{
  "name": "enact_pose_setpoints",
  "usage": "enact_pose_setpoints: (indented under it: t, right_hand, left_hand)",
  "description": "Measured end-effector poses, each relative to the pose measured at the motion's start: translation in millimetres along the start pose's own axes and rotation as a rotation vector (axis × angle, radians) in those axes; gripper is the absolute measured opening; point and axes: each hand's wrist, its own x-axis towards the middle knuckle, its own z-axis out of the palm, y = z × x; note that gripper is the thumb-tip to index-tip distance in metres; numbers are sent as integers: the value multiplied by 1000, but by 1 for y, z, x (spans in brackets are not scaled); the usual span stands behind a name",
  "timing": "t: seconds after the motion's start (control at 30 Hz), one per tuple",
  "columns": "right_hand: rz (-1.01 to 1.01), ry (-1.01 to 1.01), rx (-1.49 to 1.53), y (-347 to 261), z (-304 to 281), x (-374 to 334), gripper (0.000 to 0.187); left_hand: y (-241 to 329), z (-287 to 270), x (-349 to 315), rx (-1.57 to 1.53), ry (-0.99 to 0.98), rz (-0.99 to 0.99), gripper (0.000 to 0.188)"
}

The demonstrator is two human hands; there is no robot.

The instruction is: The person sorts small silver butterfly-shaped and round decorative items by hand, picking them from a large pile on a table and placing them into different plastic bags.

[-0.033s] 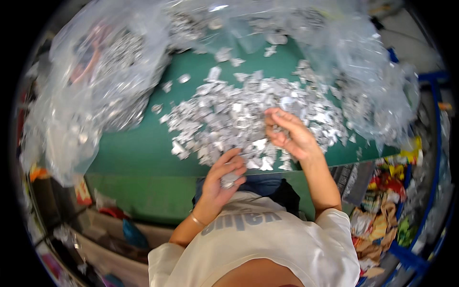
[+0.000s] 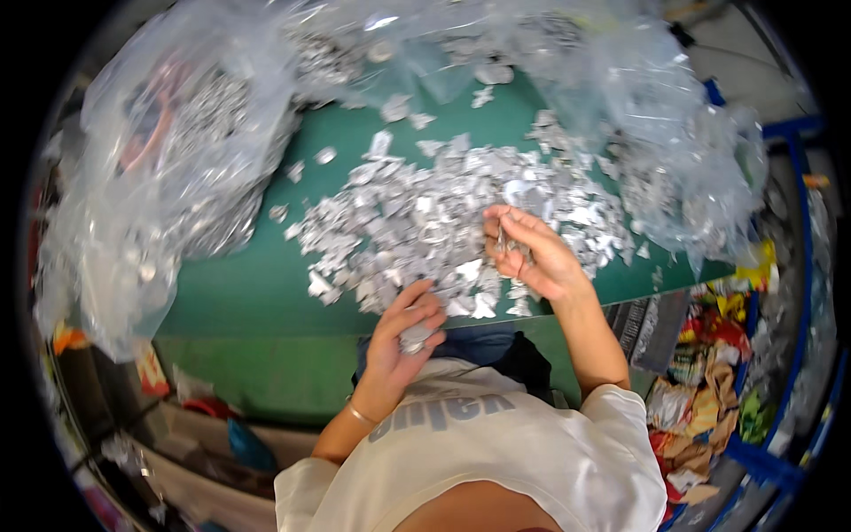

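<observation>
A broad heap of small, flat silver metal pieces covers the middle of a green tabletop. At the near edge of the heap, my left hand curls its fingers around a few silver pieces, which show against the palm. My right hand is over the right part of the heap, thumb and fingers pinched on a thin silver piece. That piece's exact shape is too small and blurred to tell.
Clear plastic bags holding more silver pieces line the left and far sides. Another clear bag stands at the right. Crumpled coloured packets lie below on the right, beside a blue frame. A beige box stands low at the left.
The whole view has shifted slightly. My right-hand fingers have shifted a little, and the thin piece between them shows more plainly. My left hand keeps its hold.
</observation>
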Motion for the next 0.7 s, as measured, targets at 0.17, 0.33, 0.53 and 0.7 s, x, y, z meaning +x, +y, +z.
enact_pose_setpoints:
  t: [0.17, 0.33, 0.53, 0.7]
  right_hand:
    - [-377, 230, -185, -24, -32, -62, 21]
    - [-1044, 1110, -971, -103, -74, -92, 32]
    - [-1066, 1448, -2107, -128, -126, -87, 25]
    - [-1282, 857, -1544, -68, -30, -47, 18]
  left_hand:
    - [-3, 0, 7, -32, -42, -5, 36]
    - [-6, 3, 5, -15, -56, -14, 35]
    - [-10, 1, 0, 33, -85, -12, 32]
    - [-11, -1, -2, 50, -39, -10, 34]
